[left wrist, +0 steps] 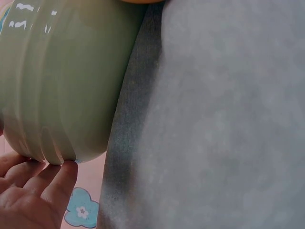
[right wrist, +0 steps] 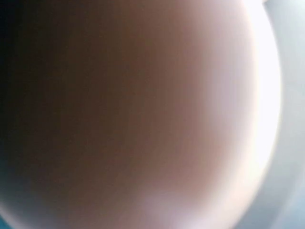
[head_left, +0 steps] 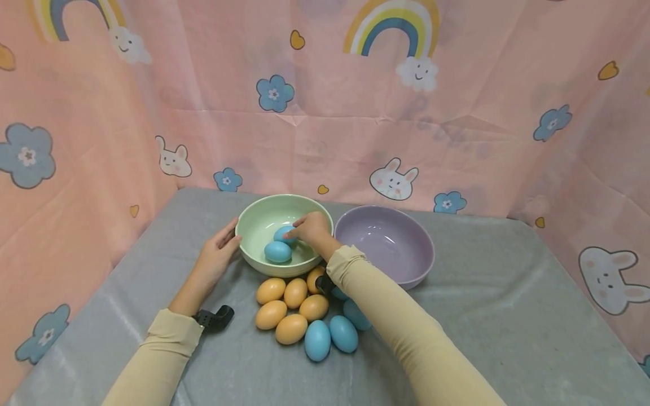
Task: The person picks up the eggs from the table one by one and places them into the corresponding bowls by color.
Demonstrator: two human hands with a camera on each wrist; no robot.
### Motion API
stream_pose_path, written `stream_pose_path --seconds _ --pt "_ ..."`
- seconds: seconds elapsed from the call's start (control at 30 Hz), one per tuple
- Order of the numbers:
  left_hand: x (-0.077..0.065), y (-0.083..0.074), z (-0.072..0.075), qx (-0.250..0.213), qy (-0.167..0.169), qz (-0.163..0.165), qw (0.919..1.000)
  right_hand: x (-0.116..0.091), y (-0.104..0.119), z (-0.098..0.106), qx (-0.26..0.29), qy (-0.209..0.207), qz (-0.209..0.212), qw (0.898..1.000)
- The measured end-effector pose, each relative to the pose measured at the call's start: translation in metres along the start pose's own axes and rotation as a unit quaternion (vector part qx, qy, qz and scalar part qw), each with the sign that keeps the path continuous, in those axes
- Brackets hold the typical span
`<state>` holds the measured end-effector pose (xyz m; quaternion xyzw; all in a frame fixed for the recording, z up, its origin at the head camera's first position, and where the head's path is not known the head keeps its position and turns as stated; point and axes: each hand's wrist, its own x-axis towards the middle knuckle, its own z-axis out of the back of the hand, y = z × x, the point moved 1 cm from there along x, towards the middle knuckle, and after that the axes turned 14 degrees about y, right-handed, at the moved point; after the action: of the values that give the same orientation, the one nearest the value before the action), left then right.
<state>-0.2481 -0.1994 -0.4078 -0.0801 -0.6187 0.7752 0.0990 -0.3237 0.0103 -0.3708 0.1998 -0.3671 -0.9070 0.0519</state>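
A green bowl (head_left: 249, 260) holds two blue eggs: a nearer one (head_left: 277, 252) and a farther one (head_left: 283, 234) partly covered by fingers. My right hand (head_left: 313, 230) reaches over the bowl's right side and pinches the farther egg. Against the bowl's left outer wall rests my left hand (head_left: 215, 255). In the left wrist view its fingertips (left wrist: 69, 167) touch the bowl's side, fingers fairly straight. A blurred, dark brownish shape fills most of the right wrist view, so the egg cannot be made out there.
A purple bowl (head_left: 386, 245) stands close on the right. In front of the green bowl lie several orange eggs (head_left: 291, 329), with several blue eggs (head_left: 317, 340) beside them, some partly hidden by the right forearm. A pink printed curtain (head_left: 325, 129) surrounds the grey table (head_left: 482, 316).
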Motion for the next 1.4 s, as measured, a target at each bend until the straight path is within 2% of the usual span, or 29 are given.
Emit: stream_pose_path --seconds 0.4,0.73,0.93,1.1,1.27,1.4 --pt "0.002 0.004 -0.001 0.004 -0.002 0.003 1.0000 -0.001 -0.003 0.000 0.020 -0.003 0.011 1.000" --pt "0.003 0.004 -0.003 0.000 -0.002 0.010 0.9999 -0.014 -0.007 0.011 0.116 -0.006 0.061 0.991" --pt "0.002 0.004 -0.002 -0.002 -0.004 0.003 1.0000 -0.032 -0.013 0.026 0.177 0.020 0.085 0.980" --pt "0.001 0.003 0.000 0.002 -0.006 0.003 1.0000 -0.050 -0.022 0.040 0.189 0.009 0.094 0.978" --pt "0.001 0.003 0.001 0.000 -0.002 -0.001 1.0000 -0.073 -0.033 0.052 0.225 0.017 0.108 0.968" --pt "0.002 0.003 0.001 -0.002 0.001 0.000 1.0000 -0.091 -0.043 0.058 0.216 0.027 0.118 0.969"
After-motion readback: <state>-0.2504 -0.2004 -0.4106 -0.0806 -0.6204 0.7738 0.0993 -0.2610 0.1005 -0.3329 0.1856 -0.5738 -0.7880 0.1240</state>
